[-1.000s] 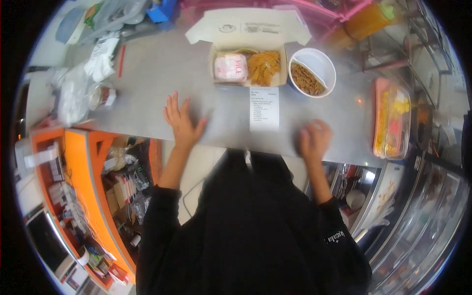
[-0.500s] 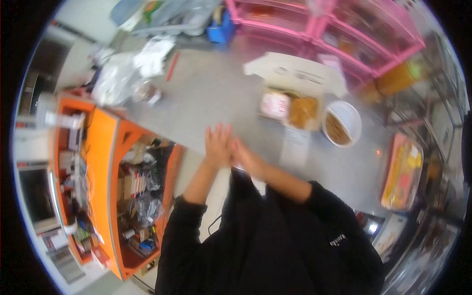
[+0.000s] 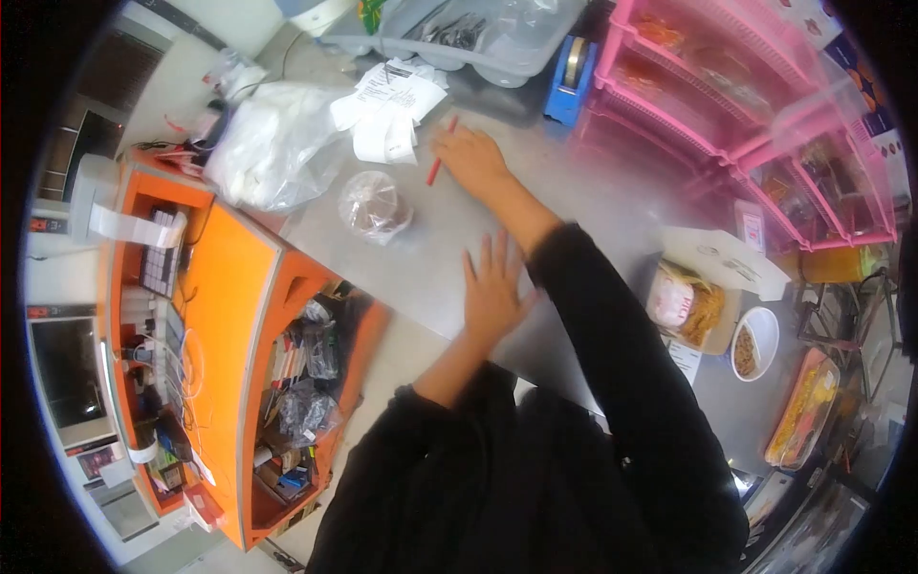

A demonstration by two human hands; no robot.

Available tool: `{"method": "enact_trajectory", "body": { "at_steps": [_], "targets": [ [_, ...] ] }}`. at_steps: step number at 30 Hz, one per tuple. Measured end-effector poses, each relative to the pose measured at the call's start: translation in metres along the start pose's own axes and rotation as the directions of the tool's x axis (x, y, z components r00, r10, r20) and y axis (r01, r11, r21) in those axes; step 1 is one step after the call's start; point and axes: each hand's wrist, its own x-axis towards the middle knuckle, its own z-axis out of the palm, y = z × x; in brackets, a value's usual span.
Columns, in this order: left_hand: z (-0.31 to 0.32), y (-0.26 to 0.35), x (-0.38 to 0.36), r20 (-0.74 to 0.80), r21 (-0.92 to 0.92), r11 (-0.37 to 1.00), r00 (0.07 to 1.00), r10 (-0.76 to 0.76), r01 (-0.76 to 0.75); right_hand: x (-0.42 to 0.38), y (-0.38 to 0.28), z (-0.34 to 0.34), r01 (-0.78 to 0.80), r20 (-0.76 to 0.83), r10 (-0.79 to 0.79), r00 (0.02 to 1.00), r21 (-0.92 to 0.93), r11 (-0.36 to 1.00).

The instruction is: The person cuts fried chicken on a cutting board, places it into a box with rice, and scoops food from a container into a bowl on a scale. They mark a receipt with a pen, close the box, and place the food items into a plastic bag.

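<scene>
A thin red pen (image 3: 433,173) lies aslant on the metal table (image 3: 435,258). My right hand (image 3: 471,163) reaches across to it, fingers drawn together over its middle, so part of the pen is hidden. Nearer to me, my left hand (image 3: 492,292) is spread out palm down at the table's front edge, holding nothing. Left of the pen are white printed receipts (image 3: 387,110). A clear plastic-wrapped tub (image 3: 375,206) with brown contents sits between the receipts and my left hand.
To the right stand an open food box (image 3: 722,263), a white bowl (image 3: 755,344) and a yellow-filled tray (image 3: 803,407). Pink drawers (image 3: 660,115), a blue tape dispenser (image 3: 572,81) and a grey bin (image 3: 478,57) line the back. Plastic bags (image 3: 273,143) and an orange desk (image 3: 229,335) are left.
My hands, together before, are now apart. The right has gone forward to the pen; the left has spread out near the table edge. My view has swung left.
</scene>
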Motion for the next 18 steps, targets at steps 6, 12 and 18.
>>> {"method": "enact_trajectory", "body": {
  "at_steps": [6, 12, 18],
  "targets": [
    [0.000, -0.001, 0.005, -0.007, 0.048, 0.999, 1.000, 0.009, -0.009, -0.011, 0.016, -0.005, -0.136, -0.050, 0.137, 0.989, 0.025, 0.990],
    [0.004, 0.002, -0.004, -0.233, -0.163, 0.980, 0.969, 0.077, -0.117, -0.203, -0.071, -0.189, -0.312, -0.016, 0.725, 0.689, 0.896, 0.316],
    [0.031, 0.121, -0.026, -0.057, -0.492, 0.450, 0.544, 0.837, -0.745, -0.417, -0.082, -0.250, -0.265, -0.004, 1.000, 0.005, 0.964, 0.005]
  ]
}}
